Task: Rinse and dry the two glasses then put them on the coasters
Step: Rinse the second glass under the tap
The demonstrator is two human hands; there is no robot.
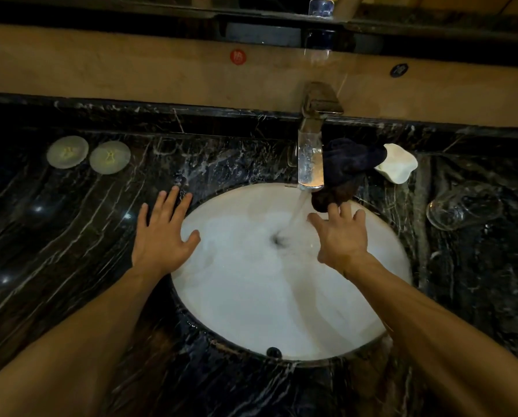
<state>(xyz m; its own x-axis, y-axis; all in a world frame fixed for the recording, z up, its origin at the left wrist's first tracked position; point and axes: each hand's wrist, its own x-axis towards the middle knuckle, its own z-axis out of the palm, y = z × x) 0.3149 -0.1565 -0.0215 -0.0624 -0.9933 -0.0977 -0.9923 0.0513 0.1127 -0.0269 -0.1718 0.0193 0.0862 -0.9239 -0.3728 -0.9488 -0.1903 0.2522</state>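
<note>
Two round pale coasters lie side by side on the dark marble counter at the far left. A clear glass lies blurred on the counter right of the sink; whether it is one glass or two I cannot tell. Water runs from the tap into the white sink. My left hand is spread flat, empty, on the sink's left rim. My right hand hovers over the basin just right of the stream, fingers apart, fingertips near a dark towel draped beside the tap.
A white shell-shaped dish sits behind the towel. A tan ledge with a red sticker runs along the back wall. Black marble counter surrounds the sink on both sides.
</note>
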